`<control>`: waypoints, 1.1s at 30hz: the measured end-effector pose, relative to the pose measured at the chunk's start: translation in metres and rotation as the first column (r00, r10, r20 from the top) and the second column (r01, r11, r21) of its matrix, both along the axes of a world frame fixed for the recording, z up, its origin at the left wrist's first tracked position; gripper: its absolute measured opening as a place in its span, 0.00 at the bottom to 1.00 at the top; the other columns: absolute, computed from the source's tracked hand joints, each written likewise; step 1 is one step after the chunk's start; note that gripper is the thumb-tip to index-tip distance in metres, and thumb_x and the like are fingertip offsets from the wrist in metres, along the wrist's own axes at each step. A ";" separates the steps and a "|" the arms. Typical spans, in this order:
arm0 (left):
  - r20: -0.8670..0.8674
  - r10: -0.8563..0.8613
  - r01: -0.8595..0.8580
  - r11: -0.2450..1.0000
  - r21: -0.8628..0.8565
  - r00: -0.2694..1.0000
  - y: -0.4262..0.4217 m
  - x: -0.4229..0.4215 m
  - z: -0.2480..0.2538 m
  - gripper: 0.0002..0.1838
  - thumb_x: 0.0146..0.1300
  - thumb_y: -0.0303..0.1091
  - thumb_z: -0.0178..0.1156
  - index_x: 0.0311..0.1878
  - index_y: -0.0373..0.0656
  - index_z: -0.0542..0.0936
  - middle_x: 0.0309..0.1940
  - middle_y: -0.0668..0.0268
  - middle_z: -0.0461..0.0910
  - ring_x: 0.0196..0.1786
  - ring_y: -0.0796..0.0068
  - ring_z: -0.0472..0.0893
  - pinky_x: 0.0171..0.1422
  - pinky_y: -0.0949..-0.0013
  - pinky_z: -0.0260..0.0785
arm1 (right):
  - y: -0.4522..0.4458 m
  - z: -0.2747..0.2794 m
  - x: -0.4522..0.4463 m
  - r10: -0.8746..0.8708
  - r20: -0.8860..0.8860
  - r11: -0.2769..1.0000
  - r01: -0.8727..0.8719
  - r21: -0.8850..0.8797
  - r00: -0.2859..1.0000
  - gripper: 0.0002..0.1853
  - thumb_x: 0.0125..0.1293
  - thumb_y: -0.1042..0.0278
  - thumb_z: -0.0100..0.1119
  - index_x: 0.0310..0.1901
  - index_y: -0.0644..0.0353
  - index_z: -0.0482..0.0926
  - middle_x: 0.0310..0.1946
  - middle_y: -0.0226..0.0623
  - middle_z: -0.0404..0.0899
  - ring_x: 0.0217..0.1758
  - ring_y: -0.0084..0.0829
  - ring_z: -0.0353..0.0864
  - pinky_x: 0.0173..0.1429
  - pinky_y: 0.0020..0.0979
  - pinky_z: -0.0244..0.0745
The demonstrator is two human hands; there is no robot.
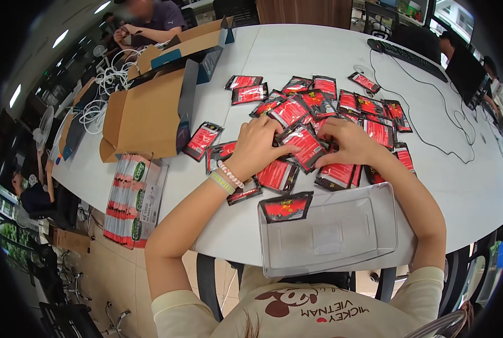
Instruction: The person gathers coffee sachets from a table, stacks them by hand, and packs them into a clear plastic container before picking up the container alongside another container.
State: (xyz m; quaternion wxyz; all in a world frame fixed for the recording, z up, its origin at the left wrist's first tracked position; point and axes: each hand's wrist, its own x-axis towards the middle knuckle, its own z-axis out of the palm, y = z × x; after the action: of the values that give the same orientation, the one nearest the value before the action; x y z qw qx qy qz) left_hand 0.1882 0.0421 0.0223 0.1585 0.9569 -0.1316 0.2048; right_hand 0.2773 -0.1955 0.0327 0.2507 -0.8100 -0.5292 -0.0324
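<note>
A loose heap of red-and-black foil sachets (285, 112) covers the table in front of me. My left hand (257, 145) is curled at the left edge of one sachet (303, 147), its thumb against the packet. On the opposite side my right hand (348, 144) has fingers and thumb bent round the right edge of the same sachet; some fingertips are hidden. Nearer my body stands a clear plastic bin (355, 248), with a single sachet (287, 208) leaning at its far left corner.
Left of the heap lie open cardboard boxes (150, 112) and a carton packed with red-and-white packets (128, 200). White cables (108, 79) pile up behind. A keyboard (407, 58) and thin black wires lie at the far right. Another person (156, 25) sits across the table.
</note>
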 end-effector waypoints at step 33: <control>-0.080 -0.242 -0.081 0.006 -0.997 0.967 -0.003 0.017 -0.002 0.21 0.72 0.41 0.45 0.54 0.32 0.75 0.48 0.60 0.81 0.48 0.74 0.80 0.58 0.71 0.69 | 0.034 -0.018 -0.003 0.044 0.215 0.988 -0.074 0.138 0.976 0.25 0.48 0.67 0.64 0.51 0.62 0.77 0.51 0.47 0.78 0.53 0.45 0.78 0.59 0.42 0.71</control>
State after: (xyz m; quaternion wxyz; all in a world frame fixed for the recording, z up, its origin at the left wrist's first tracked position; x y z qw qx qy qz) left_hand 0.2052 0.0389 0.0199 0.8103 0.5741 0.0150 0.1169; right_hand 0.2744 -0.1619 0.0145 0.2523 -0.7654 -0.5729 -0.1493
